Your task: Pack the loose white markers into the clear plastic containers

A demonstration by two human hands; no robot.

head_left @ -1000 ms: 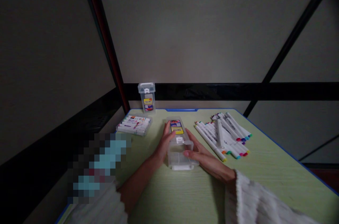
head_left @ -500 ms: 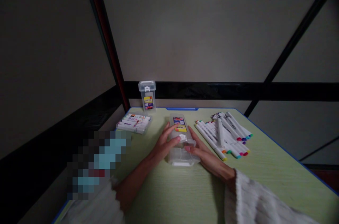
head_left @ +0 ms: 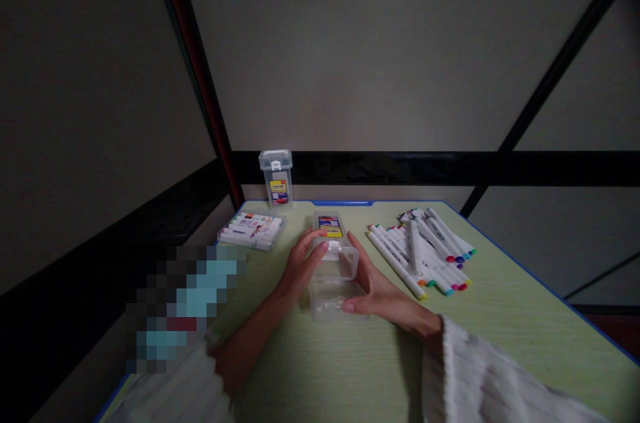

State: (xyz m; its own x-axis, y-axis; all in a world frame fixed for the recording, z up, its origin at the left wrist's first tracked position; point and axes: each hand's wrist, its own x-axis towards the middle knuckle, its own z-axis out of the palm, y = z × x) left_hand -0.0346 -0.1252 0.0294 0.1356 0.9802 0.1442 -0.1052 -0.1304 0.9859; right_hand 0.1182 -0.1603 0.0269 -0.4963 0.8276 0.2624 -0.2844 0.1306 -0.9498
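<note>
A clear plastic marker box with a yellow and blue label lies in front of me, its open end facing me. Its lid hangs open below that end, apparently still hinged to it. My left hand grips the box from the left, thumb by the white latch and fingers over the label. On the right side, my right hand has its fingers along the box and its thumb on the lid. No contents show inside the box.
Loose white markers with coloured ends lie piled on the right. A closed clear box stands upright at the back left. Nearer lies a flat case of markers. The green table has a blue edge; walls rise behind and left.
The box has shifted slightly left and its open end has come up. Its lid now hangs wider open, and the right thumb has moved lower with it.
</note>
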